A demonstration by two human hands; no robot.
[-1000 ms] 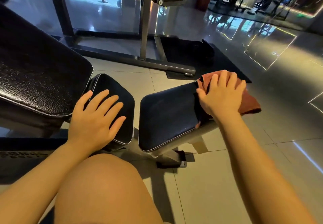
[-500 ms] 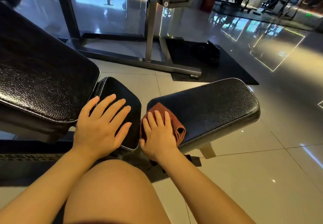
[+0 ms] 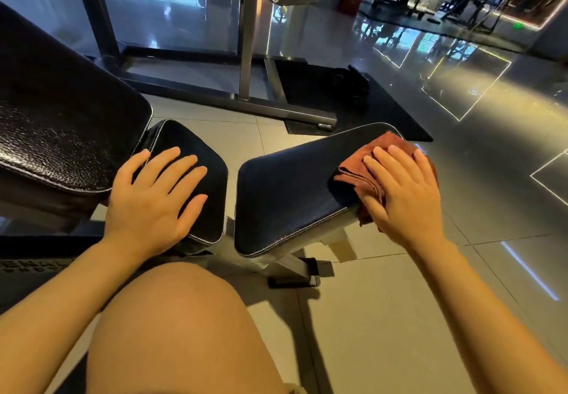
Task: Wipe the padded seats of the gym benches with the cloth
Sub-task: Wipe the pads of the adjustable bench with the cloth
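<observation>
- A gym floor (image 3: 384, 316) of pale glossy tiles fills the scene, with a grey steel machine frame (image 3: 246, 55) standing on a black mat (image 3: 353, 107) beyond the benches and reflections of lit windows on the darker floor to the right.
- Two black padded seats sit side by side: a small seat (image 3: 199, 184) on the left and a wider seat (image 3: 285, 190) on the right, with a gap of floor between them.
- The rust-red cloth (image 3: 365, 175) lies bunched at the far right end of the wider seat, under the right hand (image 3: 402, 190), which presses it flat with fingers straight and slightly spread.
- Half a second ago the right hand and the cloth were at the near left end of that same seat, just beside the left hand; now they are well apart from it, at the opposite end.
- The left hand (image 3: 153, 200) stays where it was, palm down with fingers spread on the small seat.
- A large black backrest pad (image 3: 61, 123) at the left is cut off by the frame edge.
- The right edge of the wider seat is hidden under the cloth and hand.
- A bare knee (image 3: 178, 326) covers the floor in front of the seats and part of the bench base.
- The machines in the far background are too dark and small to make out.
</observation>
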